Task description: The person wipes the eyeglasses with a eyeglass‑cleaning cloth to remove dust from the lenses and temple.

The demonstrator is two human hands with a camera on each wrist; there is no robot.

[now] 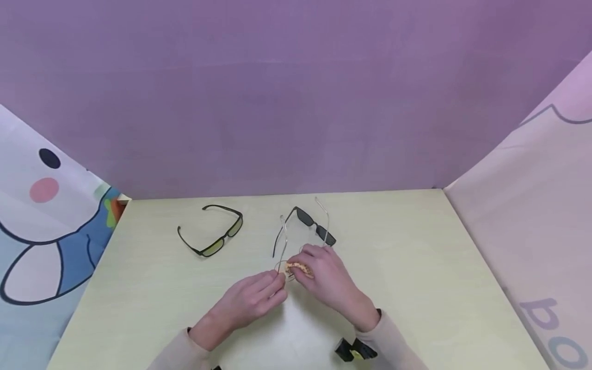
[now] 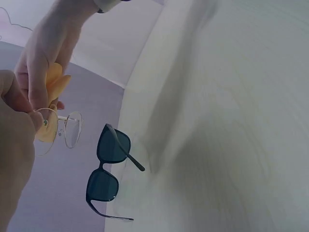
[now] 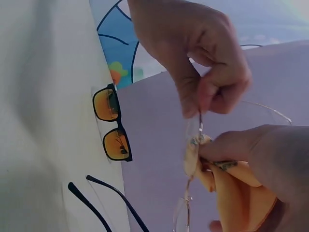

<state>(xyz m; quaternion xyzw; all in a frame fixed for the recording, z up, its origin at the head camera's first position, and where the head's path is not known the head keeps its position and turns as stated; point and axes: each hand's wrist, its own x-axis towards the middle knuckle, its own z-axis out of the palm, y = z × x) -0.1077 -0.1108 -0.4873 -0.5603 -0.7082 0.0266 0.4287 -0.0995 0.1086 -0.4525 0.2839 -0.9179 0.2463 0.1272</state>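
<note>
Thin metal-framed eyeglasses (image 2: 73, 129) with clear lenses are held up between both hands, their temples pointing away from the person in the head view. My left hand (image 1: 253, 299) pinches the frame's edge near one hinge. In my right hand (image 1: 330, 280) is a folded orange-yellow cloth (image 3: 231, 191), patterned in places. Thumb and fingers press this cloth around one lens, as the right wrist view shows. Part of that lens is hidden behind cloth and fingers. Just beyond the hands, dark-lensed sunglasses (image 2: 108, 145) lie on the table with temples unfolded.
Black-framed glasses with yellowish lenses (image 1: 214, 247) lie unfolded on the pale table (image 1: 407, 246), left of the hands. A purple backdrop (image 1: 277, 128) rises behind the table. Printed cloth panels (image 1: 41, 216) flank both sides. A black wrist-worn device (image 1: 353, 350) shows by the right sleeve.
</note>
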